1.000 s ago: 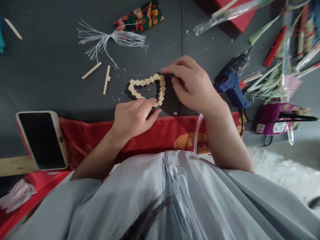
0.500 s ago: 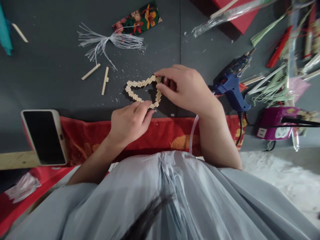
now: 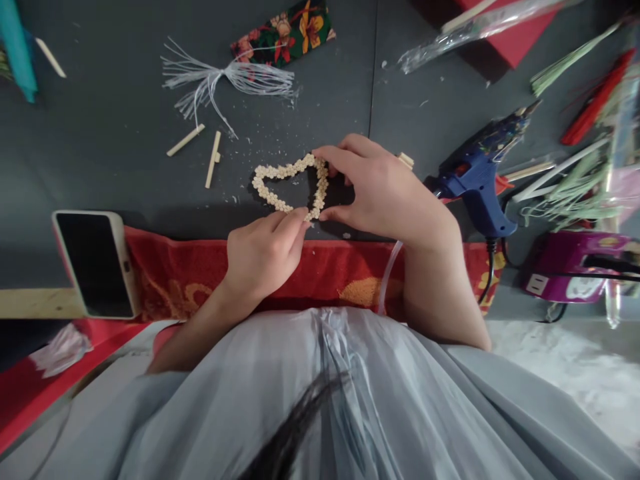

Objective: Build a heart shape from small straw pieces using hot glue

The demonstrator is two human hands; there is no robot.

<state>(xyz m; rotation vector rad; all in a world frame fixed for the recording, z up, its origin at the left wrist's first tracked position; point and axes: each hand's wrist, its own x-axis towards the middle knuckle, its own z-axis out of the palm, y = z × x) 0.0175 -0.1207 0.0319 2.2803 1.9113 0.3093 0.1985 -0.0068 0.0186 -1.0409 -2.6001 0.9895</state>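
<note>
A cream heart-shaped outline (image 3: 273,199), built of small knobbly pieces, is at the middle of the dark table, its point towards the lower right. My left hand (image 3: 267,250) pinches its near edge between thumb and forefinger. Around its right side curves my right hand (image 3: 377,187): the forefinger touches the upper right corner and the thumb meets the lower right end, with a gap between them. The remaining right fingers are partly hidden behind the forefinger. Right of that hand lies a blue hot glue gun (image 3: 473,173), nozzle pointing away.
Short wooden sticks (image 3: 213,160) and a bundle of white strands (image 3: 257,79) lie beyond the heart, near a floral-patterned piece (image 3: 287,33). A phone (image 3: 95,263) rests at left on a red cloth (image 3: 175,273). At right are a purple power strip (image 3: 575,267) and green strands (image 3: 575,190).
My right thumb has slid down from the heart's upper corner to its lower right, widening the gap to the forefinger. My left hand keeps its pinch. The view has shifted slightly.
</note>
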